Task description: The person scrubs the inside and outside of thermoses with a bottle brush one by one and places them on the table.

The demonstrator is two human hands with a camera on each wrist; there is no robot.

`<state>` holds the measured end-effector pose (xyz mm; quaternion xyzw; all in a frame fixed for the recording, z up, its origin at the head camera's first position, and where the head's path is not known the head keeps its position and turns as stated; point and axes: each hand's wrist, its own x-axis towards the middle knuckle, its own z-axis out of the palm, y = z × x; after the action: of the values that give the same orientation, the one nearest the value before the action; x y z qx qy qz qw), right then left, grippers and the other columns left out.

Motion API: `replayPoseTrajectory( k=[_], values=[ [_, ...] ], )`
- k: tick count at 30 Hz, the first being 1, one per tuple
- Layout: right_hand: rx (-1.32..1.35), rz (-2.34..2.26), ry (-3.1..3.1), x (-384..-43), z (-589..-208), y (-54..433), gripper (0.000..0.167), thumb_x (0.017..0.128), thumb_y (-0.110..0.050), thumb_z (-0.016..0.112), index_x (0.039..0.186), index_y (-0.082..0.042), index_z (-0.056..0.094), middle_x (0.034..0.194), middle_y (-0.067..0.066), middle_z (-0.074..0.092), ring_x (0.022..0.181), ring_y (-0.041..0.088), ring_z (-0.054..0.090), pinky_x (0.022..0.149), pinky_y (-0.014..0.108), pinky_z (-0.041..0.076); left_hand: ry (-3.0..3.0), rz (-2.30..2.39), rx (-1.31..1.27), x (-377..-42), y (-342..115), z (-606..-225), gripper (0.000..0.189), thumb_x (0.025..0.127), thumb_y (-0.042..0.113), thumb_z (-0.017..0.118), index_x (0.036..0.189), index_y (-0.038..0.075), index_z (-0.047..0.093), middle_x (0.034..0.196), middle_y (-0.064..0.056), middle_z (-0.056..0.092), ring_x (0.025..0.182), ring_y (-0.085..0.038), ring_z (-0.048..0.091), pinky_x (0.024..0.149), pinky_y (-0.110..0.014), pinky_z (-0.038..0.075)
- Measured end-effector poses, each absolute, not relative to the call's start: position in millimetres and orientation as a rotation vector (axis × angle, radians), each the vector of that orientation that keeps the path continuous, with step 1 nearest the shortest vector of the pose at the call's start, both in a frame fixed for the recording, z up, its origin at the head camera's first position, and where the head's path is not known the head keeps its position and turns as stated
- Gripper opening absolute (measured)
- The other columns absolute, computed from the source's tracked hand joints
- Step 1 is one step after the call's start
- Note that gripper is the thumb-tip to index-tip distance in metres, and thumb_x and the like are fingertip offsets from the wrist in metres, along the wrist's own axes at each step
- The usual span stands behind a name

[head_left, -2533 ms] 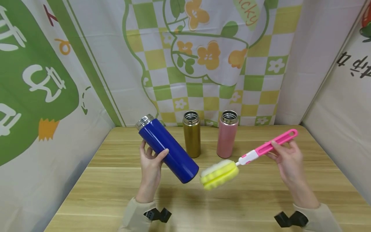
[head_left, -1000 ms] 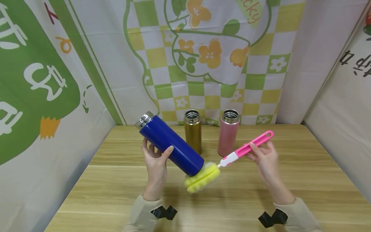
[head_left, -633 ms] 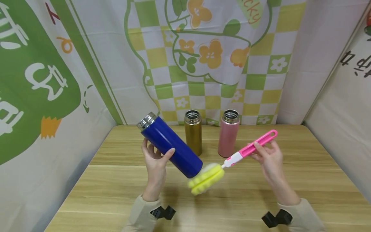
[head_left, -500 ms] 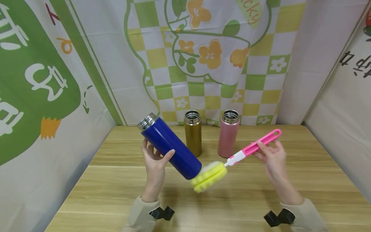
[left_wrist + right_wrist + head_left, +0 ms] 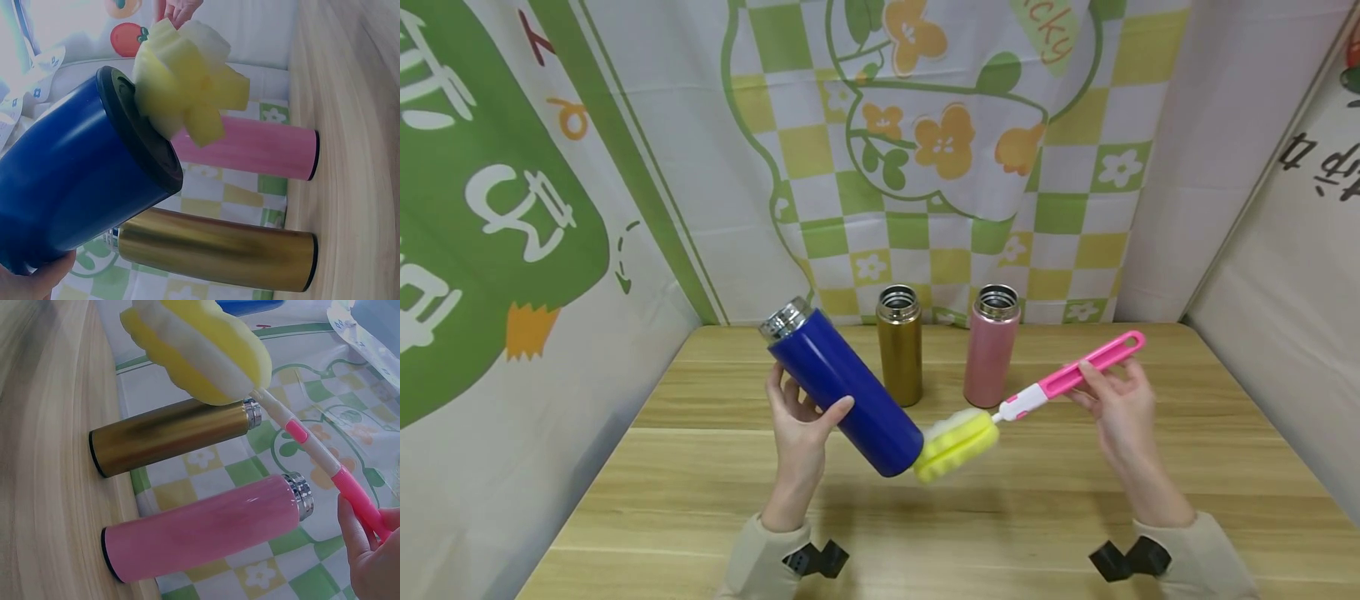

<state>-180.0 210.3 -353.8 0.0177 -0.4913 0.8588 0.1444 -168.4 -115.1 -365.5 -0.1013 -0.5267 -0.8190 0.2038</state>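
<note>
My left hand (image 5: 800, 429) grips a blue thermos bottle (image 5: 850, 392) in the air, its thumb across the front. The bottle leans, with its uncapped steel mouth up to the left and its dark base (image 5: 140, 131) down to the right. Between the fingers and thumb of my right hand (image 5: 1123, 408) is the pink handle of a bottle brush (image 5: 1022, 402). The brush's yellow and white sponge head (image 5: 958, 443) points down to the left and overlaps the edge of the bottle's base in the head view; the left wrist view shows it right at that base.
Behind the hands, a gold bottle (image 5: 901, 350) and a pink bottle (image 5: 992, 350) stand upright and uncapped on the wooden table (image 5: 700, 500). A printed cloth (image 5: 955, 183) hangs along the table's back edge, and further cloths close in both sides.
The brush first came left to the blue bottle's base, overlapping more of it, then drew back right and slightly up. The blue bottle has tipped a little steeper. The standing bottles stayed put.
</note>
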Motion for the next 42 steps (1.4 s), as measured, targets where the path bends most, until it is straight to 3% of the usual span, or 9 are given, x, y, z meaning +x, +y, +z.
replayPoseTrajectory(
  k=[10, 18, 22, 27, 32, 37, 42],
  values=[
    [0.034, 2.420, -1.504, -183.1, -363.6, 200.2, 0.025, 0.082, -0.003, 0.058, 0.102, -0.002, 0.043, 0.082, 0.008, 0.064, 0.076, 0.017, 0.065, 0.072, 0.029, 0.049, -1.421, -2.290, -0.355, -166.6, -110.8, -365.1, 0.088, 0.062, -0.020, 0.063, 0.131, 0.012, 0.018, 0.116, -0.008, 0.042, 0.101, -0.022, 0.050, 0.082, -0.032, 0.047],
    [0.179, 2.382, -1.537, -238.8, -462.9, 241.9, 0.035, 0.082, -0.001, 0.058, 0.114, -0.002, 0.043, 0.094, 0.022, 0.061, 0.086, 0.034, 0.061, 0.075, 0.042, 0.048, -1.559, -2.209, -0.324, -168.1, -112.3, -365.3, 0.093, 0.065, -0.018, 0.064, 0.136, 0.014, 0.013, 0.122, -0.010, 0.037, 0.106, -0.024, 0.047, 0.084, -0.033, 0.046],
    [0.204, 2.485, -1.420, -239.4, -473.0, 252.7, 0.033, 0.084, 0.004, 0.053, 0.116, 0.001, 0.043, 0.093, 0.027, 0.060, 0.084, 0.035, 0.062, 0.074, 0.042, 0.048, -1.610, -2.136, -0.332, -173.4, -114.4, -366.5, 0.094, 0.065, -0.016, 0.065, 0.137, 0.014, 0.013, 0.120, -0.009, 0.036, 0.104, -0.024, 0.049, 0.083, -0.031, 0.046],
    [0.133, 2.430, -1.478, -249.6, -494.7, 274.5, 0.040, 0.082, 0.000, 0.058, 0.119, -0.005, 0.043, 0.094, 0.020, 0.062, 0.084, 0.034, 0.062, 0.073, 0.044, 0.048, -1.693, -2.022, -0.340, -184.0, -119.9, -370.3, 0.095, 0.064, -0.014, 0.068, 0.137, 0.015, 0.014, 0.116, -0.007, 0.036, 0.104, -0.023, 0.049, 0.083, -0.028, 0.046],
    [0.128, 2.425, -1.510, -228.7, -471.5, 277.1, 0.038, 0.082, -0.004, 0.060, 0.116, -0.005, 0.043, 0.094, 0.017, 0.063, 0.085, 0.030, 0.062, 0.075, 0.041, 0.047, -1.759, -1.916, -0.330, -198.9, -127.0, -374.7, 0.093, 0.065, -0.010, 0.071, 0.136, 0.014, 0.017, 0.117, -0.006, 0.034, 0.103, -0.021, 0.048, 0.083, -0.025, 0.044],
    [0.092, 2.494, -1.449, -188.0, -413.5, 257.3, 0.027, 0.082, -0.002, 0.059, 0.106, -0.003, 0.046, 0.085, 0.012, 0.065, 0.077, 0.022, 0.064, 0.073, 0.035, 0.050, -1.819, -1.817, -0.287, -213.9, -135.0, -380.6, 0.092, 0.065, -0.006, 0.073, 0.136, 0.012, 0.017, 0.122, -0.006, 0.031, 0.102, -0.019, 0.045, 0.081, -0.025, 0.043],
    [0.076, 2.481, -1.438, -197.8, -433.7, 281.8, 0.027, 0.082, 0.001, 0.057, 0.107, -0.003, 0.047, 0.087, 0.014, 0.065, 0.078, 0.025, 0.064, 0.072, 0.038, 0.049, -1.869, -1.704, -0.252, -228.8, -145.4, -389.4, 0.093, 0.066, -0.003, 0.074, 0.137, 0.010, 0.017, 0.126, -0.010, 0.030, 0.103, -0.022, 0.042, 0.083, -0.033, 0.040]
  ],
)
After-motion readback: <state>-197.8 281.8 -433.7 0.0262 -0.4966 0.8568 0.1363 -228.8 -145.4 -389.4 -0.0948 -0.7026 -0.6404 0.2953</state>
